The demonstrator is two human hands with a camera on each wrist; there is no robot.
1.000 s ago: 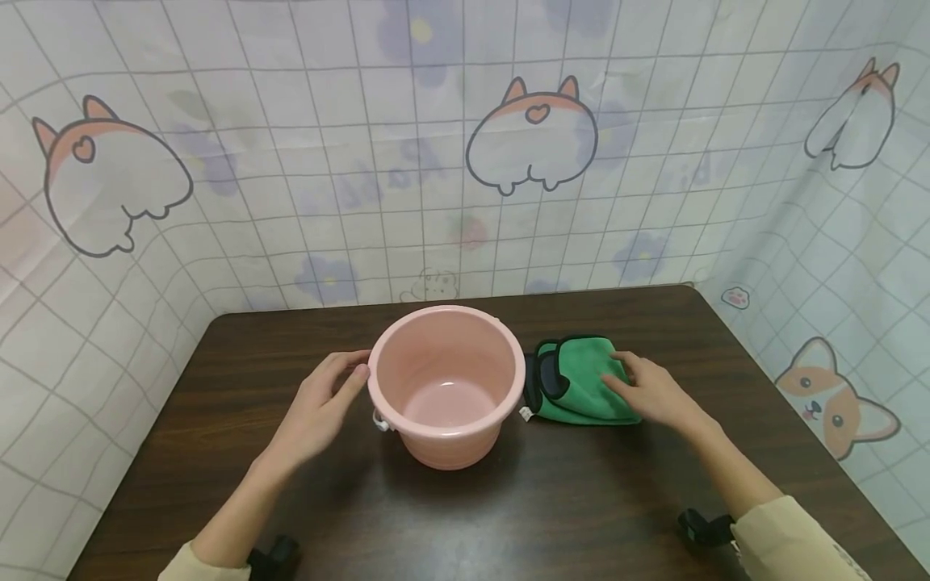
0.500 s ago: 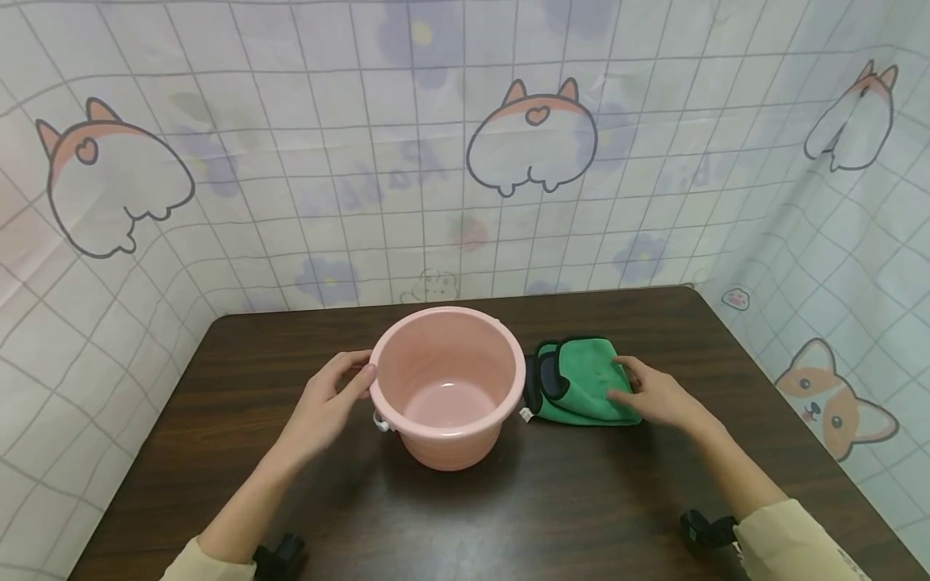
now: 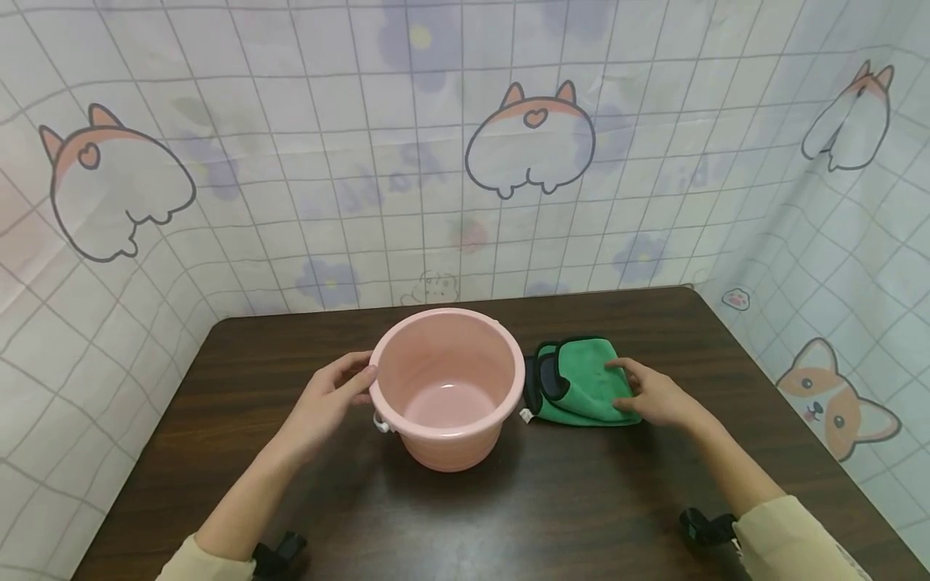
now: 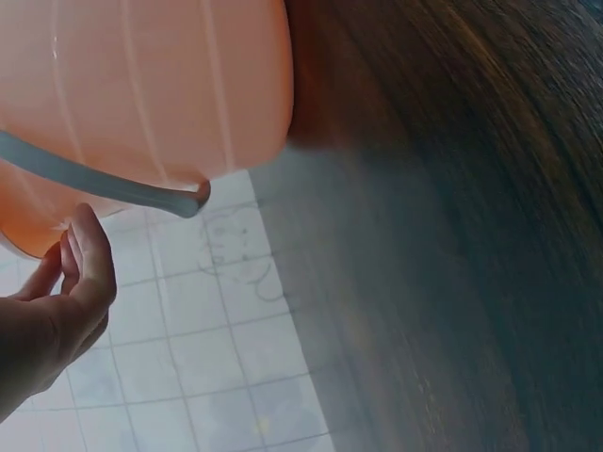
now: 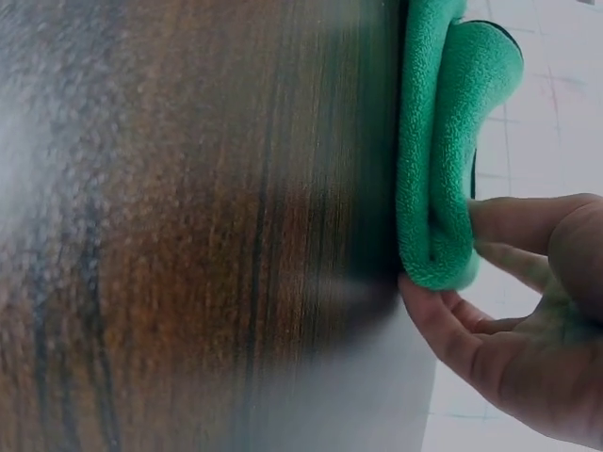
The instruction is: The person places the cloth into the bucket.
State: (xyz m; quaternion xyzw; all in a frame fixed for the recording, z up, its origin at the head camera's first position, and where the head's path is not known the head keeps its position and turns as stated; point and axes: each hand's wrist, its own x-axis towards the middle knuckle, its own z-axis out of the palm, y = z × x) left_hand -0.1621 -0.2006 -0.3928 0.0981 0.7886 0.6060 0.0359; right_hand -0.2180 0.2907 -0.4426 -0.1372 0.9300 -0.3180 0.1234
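A pink bucket (image 3: 446, 428) stands upright on the table, its interior bare and its grey handle (image 4: 113, 184) hanging down outside. My left hand (image 3: 323, 407) grips the left side of the bucket's rim, thumb at the lip and curled fingers under it in the left wrist view. Right of the bucket lies a folded green cloth (image 3: 584, 379) with black edging, a dark patch and a small white tag. My right hand (image 3: 657, 395) pinches its folded right edge. In the right wrist view, the thumb and fingers (image 5: 443, 330) lie on either side of that fold.
The dark wood table (image 3: 450, 532) reaches back to a white gridded curtain (image 3: 349, 202) with corgi drawings, which also hangs along both sides. A black wrist strap mount (image 3: 279, 555) shows by the left sleeve and another mount (image 3: 706, 528) by the right.
My right thumb has shifted slightly right and come down onto the cloth's edge. My left hand has closed in a little on the bucket's rim. Bucket and cloth have stayed in place.
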